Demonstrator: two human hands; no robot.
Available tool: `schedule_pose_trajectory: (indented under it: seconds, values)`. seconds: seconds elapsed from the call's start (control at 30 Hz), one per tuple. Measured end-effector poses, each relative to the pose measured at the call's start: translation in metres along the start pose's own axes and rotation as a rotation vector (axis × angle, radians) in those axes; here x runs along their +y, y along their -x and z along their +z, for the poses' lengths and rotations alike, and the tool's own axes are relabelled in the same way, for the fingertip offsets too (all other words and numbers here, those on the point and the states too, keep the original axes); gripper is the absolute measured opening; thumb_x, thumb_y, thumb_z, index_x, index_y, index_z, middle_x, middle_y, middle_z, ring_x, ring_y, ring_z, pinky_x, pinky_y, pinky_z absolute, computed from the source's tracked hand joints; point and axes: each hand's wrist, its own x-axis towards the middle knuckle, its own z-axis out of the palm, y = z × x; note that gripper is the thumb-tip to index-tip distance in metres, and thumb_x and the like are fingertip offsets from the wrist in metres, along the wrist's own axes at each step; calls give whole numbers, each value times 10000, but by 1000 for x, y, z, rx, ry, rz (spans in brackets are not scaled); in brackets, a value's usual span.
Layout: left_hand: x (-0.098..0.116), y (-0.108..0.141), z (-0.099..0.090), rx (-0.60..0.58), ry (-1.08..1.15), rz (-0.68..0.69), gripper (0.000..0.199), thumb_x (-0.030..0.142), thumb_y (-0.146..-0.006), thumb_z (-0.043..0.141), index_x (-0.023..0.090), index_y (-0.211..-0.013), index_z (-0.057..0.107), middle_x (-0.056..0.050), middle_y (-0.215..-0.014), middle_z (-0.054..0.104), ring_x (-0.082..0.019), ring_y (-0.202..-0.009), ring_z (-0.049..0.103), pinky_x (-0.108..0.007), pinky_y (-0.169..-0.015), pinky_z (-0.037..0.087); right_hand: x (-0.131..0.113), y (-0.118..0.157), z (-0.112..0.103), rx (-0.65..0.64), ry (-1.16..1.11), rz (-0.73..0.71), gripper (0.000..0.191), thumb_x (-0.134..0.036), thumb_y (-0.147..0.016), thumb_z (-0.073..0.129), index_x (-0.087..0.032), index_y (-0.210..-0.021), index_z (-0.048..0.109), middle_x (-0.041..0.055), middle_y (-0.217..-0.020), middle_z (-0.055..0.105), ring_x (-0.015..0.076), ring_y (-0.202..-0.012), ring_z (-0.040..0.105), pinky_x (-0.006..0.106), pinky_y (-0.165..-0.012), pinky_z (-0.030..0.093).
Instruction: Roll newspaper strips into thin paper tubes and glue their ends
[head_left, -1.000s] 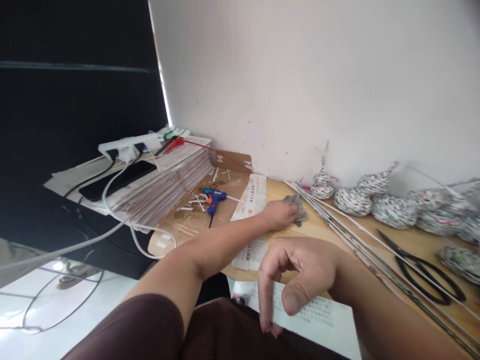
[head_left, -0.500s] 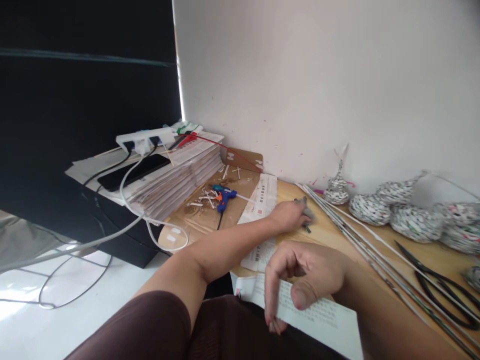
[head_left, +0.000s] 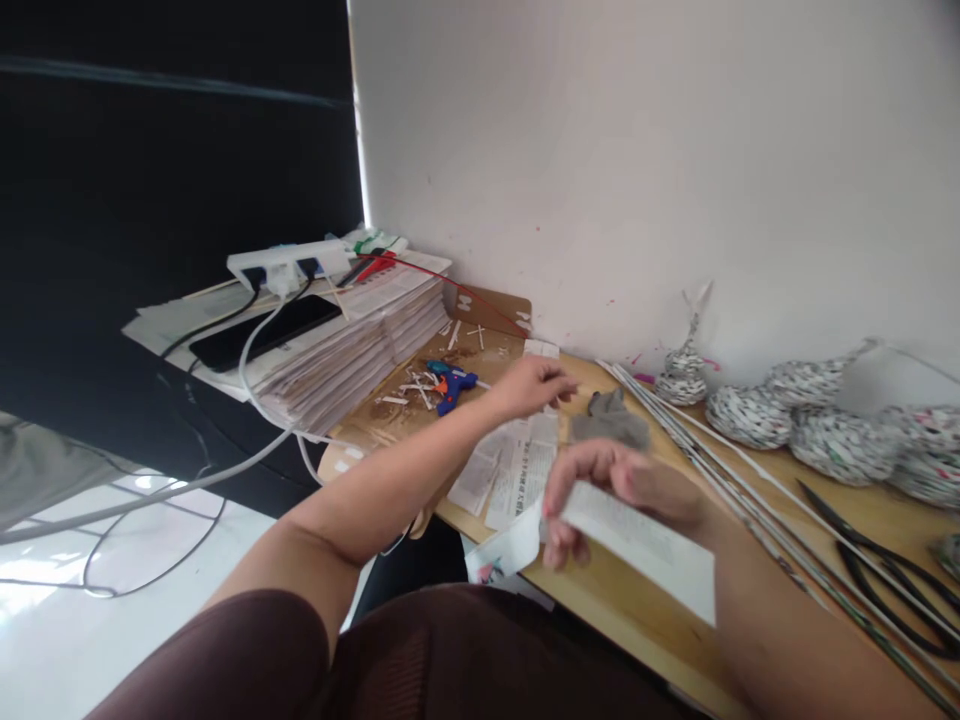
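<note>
My right hand (head_left: 622, 480) holds a printed paper strip (head_left: 652, 555) near the table's front edge, its fingers curled round the strip. The strip's left end bends down and shows a small coloured print. My left hand (head_left: 534, 386) hovers above the newspaper strips (head_left: 523, 465) on the table, fingers loosely stretched to the right with nothing visible in them. A crumpled grey cloth (head_left: 611, 422) lies on the wood just right of it, apart from the fingers.
A blue glue gun (head_left: 455, 388) rests on cardboard among paper scraps. Left stands a newspaper stack (head_left: 352, 350) bearing a phone (head_left: 262, 335) and a power strip (head_left: 289, 262). To the right are long paper rods (head_left: 697, 450), black scissors (head_left: 885, 570) and several woven gourd shapes (head_left: 840, 445).
My left hand has let go of the grey cloth and moved left and up, over the newspaper strips. My right hand has raised the paper strip slightly.
</note>
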Motion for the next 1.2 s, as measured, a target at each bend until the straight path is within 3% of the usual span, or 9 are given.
schedule_pose_trajectory:
  seconds: [0.23,0.43,0.53,0.67,0.8,0.9,0.97,1.07,1.2]
  values:
    - [-12,30,-97,229,136,-117,245,354,-827,586,126,-879,660,-62,-818,693,-109,-649,632,-178,-507,445,-7,-8,-38,548,-135,-181,383,-386,-936,369,-165,-1072,651,88,-967,713,214,-927,688,298,-702,549]
    - [-41,61,-147,542,394,-183,250,365,-755,700,138,-851,657,-24,-717,667,-81,-572,605,-154,-454,375,1,-14,-54,653,-207,-185,379,-346,-927,368,-145,-1128,619,112,-1025,721,223,-961,684,340,-744,554]
    - [-45,56,-133,532,533,-170,304,442,-756,687,146,-811,646,-18,-693,662,-81,-560,598,-160,-452,373,6,-17,-55,637,-258,-183,469,-387,-948,307,-92,-1162,602,153,-1091,696,237,-988,676,345,-751,550]
    - [-36,36,-84,196,616,-177,541,654,-794,500,136,-718,634,-104,-841,705,-155,-719,657,-185,-459,380,10,-18,-60,620,-317,-197,577,-439,-979,204,-48,-1178,579,199,-1181,646,252,-1032,659,345,-760,545]
    - [-20,19,-42,-80,347,-34,477,451,-731,696,171,-1114,645,-108,-1135,665,-207,-994,624,-245,-672,484,11,-17,-67,631,-355,-229,605,-481,-982,183,-52,-1171,565,206,-1194,636,258,-1055,650,340,-770,547]
    - [-13,11,-27,-61,99,55,344,375,-704,725,139,-954,701,-73,-958,706,-189,-910,626,-288,-802,475,10,-17,-67,630,-336,-217,595,-490,-981,182,-64,-1129,571,206,-1134,663,258,-1029,664,345,-750,558]
    - [-11,9,-24,-4,61,52,258,378,-738,685,126,-789,696,-38,-771,681,-153,-746,615,-268,-714,487,10,-18,-66,609,-304,-167,551,-476,-985,197,-87,-1061,579,196,-1089,683,254,-987,681,343,-712,570]
    - [-6,16,-29,38,167,-49,258,385,-748,670,127,-764,661,9,-649,590,-95,-543,529,-207,-492,451,12,-17,-64,540,-225,-16,419,-427,-984,290,-114,-932,564,169,-963,719,251,-883,714,284,-593,573]
    - [6,32,-44,105,420,-103,265,360,-740,699,145,-884,639,-10,-779,635,-96,-603,580,-181,-473,475,15,-15,-58,440,-53,128,232,-366,-919,502,-136,-945,519,116,-800,732,245,-689,729,212,-417,515]
